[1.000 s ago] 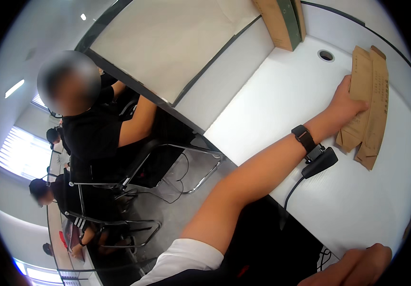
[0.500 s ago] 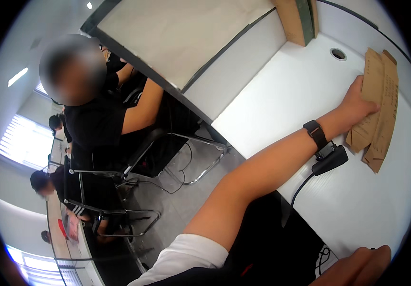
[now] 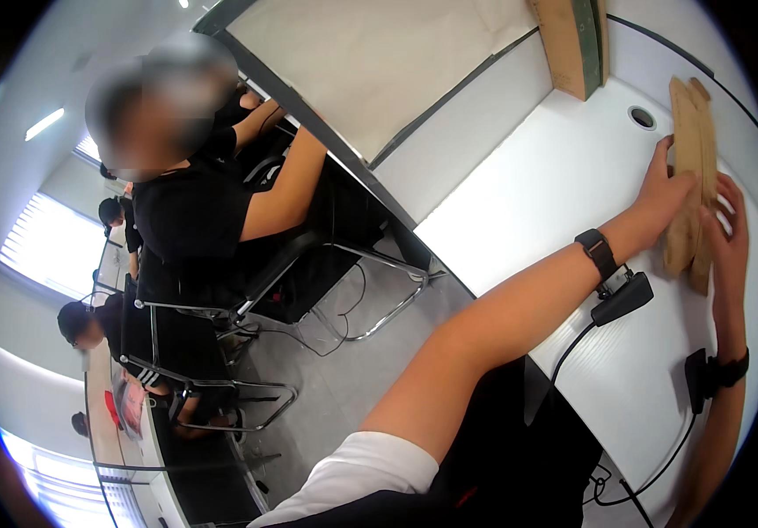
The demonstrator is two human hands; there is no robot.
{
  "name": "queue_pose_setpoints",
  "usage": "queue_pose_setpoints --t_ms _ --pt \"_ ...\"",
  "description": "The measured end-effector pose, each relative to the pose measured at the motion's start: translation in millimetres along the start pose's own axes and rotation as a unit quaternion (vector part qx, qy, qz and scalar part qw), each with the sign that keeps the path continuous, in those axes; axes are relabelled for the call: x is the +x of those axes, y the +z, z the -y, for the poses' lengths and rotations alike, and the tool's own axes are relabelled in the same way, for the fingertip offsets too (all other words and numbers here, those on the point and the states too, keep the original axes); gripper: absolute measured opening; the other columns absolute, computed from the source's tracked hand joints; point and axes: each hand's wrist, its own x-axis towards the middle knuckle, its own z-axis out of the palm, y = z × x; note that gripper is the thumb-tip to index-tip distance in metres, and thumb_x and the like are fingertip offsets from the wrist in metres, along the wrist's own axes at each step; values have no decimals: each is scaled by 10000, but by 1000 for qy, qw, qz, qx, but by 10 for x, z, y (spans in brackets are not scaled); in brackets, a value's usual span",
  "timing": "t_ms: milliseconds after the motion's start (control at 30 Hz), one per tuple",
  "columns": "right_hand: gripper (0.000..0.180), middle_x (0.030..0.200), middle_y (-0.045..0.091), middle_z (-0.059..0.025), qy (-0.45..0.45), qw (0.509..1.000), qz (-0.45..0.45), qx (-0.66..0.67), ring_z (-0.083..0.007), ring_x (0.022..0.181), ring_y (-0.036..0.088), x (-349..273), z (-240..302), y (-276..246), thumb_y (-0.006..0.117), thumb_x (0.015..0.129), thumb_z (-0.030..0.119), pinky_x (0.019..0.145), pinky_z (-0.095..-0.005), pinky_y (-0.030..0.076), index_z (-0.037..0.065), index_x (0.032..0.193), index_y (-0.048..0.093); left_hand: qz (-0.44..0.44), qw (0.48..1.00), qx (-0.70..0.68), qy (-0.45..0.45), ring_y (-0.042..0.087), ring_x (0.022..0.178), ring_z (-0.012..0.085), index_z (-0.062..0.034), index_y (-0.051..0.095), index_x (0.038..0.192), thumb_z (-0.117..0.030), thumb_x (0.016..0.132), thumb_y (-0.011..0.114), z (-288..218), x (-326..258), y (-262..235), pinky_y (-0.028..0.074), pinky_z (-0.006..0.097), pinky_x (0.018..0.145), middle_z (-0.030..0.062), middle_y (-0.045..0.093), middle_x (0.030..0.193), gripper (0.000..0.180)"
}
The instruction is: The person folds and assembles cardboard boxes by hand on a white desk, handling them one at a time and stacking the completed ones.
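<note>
Both hands on the paper bags

My left hand (image 3: 665, 195) lies flat, fingers open, on the brown paper bags (image 3: 691, 132); my right hand (image 3: 731, 231) flanks them, long axis running far-near on the counter (image 3: 563, 176).

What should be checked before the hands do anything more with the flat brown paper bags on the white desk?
1. Left hand on the flat brown paper bags: ok, palm lies on their left edge.
2. Right hand on the bags: ok, fingers touch their right edge.
3. Bags flat on the white desk: ok, lying flat, overlapped.
4. How many bags are in the stack: cannot tell, at least two tops show.
5. Black cable from the left wrist clear of the bags: ok, it hangs nearer the desk edge.
6. Round grommet hole clear of the bags: ok, just beside them.
</note>
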Motion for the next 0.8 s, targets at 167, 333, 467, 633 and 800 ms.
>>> queue_pose_setpoints --t_ms 167,333,467,633,800 --pt "619 1437 542 -130 51 984 42 164 -282 1307 534 -125 50 212 675 958 254 1098 -387 435 115 1518 451 -29 995 67 61 454 1324 220 -149 207 1604 -285 1045 527 215 154 -14 394 377 1112 99 452 1434 658" --pt "808 1517 428 -200 -29 972 30 230 -266 1300 530 -173 398 217 742 918 305 1059 -381 466 138 1593 330 29 990 101 95 445 1373 278 -134 116 1617 -462 1031 588 58 38 -13 475 416 1066 141 307 1590 821" --pt "944 1541 391 -158 -24 956 103 272 -287 1346 490 -219 470 125 809 864 276 1071 -398 470 160 1620 256 -86 972 181 124 532 1216 245 -87 248 1544 -369 928 769 -142 -76 -35 534 356 875 152 393 1459 854" --pt "903 1583 342 -150 -81 956 121 256 -305 1410 427 -188 342 -17 763 817 156 1105 -423 450 162 1597 308 -104 935 310 136 527 1083 209 -34 440 1283 -408 912 777 -122 -31 -11 490 337 862 106 421 1326 625" --pt "856 1658 167 -250 -111 984 48 134 -395 1538 223 -199 197 91 622 781 33 1184 -428 346 155 1581 341 -3 913 392 113 538 1115 182 -74 494 1300 -300 921 772 -189 -133 -19 505 341 884 97 512 1289 521"
